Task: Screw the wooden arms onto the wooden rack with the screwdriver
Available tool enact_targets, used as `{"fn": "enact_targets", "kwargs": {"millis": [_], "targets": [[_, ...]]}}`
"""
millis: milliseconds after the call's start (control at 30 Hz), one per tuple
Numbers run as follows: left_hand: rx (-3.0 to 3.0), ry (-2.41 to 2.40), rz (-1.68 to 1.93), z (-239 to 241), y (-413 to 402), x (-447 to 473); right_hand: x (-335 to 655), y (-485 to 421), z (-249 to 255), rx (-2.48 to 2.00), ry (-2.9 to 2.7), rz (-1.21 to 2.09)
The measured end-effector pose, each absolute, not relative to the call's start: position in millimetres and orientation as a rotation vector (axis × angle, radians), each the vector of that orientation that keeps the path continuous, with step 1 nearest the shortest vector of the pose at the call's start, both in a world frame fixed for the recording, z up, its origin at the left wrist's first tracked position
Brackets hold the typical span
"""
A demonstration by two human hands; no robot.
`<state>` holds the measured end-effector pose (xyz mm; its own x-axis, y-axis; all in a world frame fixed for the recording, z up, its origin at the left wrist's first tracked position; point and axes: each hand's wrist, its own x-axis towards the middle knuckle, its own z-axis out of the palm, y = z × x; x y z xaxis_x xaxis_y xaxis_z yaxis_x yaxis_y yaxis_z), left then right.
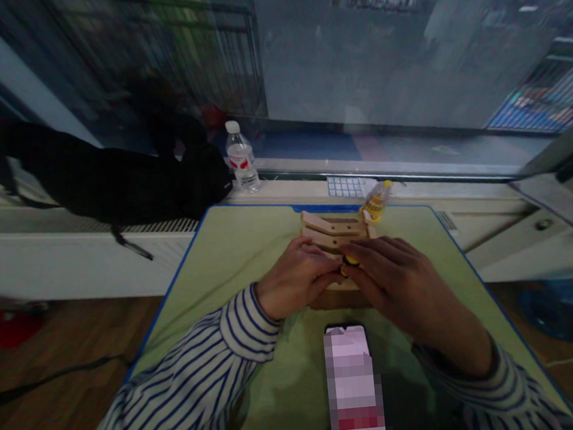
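Observation:
Both my hands meet over a set of pale wooden pieces (pixel 330 228) at the middle of a green table mat (pixel 240 259). My left hand (pixel 297 277) is curled, with its fingertips pinching a small yellow and black part (pixel 349 261) at the near edge of the wood. My right hand (pixel 402 278) lies over the wood with fingers bent down, touching the same small part. The lower wooden pieces are hidden under my hands. Both sleeves are striped.
A phone (pixel 354 383) lies on the mat near me. A plastic bag with yellow parts (pixel 376 202) sits beyond the wood, with a water bottle (pixel 241 157), a black bag (pixel 112 176) and a gridded sheet (pixel 349 186) on the sill.

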<state>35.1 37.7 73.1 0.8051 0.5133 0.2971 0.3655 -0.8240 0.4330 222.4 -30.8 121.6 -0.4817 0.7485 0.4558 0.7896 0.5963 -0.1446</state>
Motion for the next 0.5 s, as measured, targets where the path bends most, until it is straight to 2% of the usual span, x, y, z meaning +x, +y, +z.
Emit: {"fn": "enact_targets", "kwargs": {"millis": [500], "targets": [[2.618,0.734,0.629,76.1,34.1,37.1,222.5,-30.1,120.0,-1.224,-2.331,-0.128]]}}
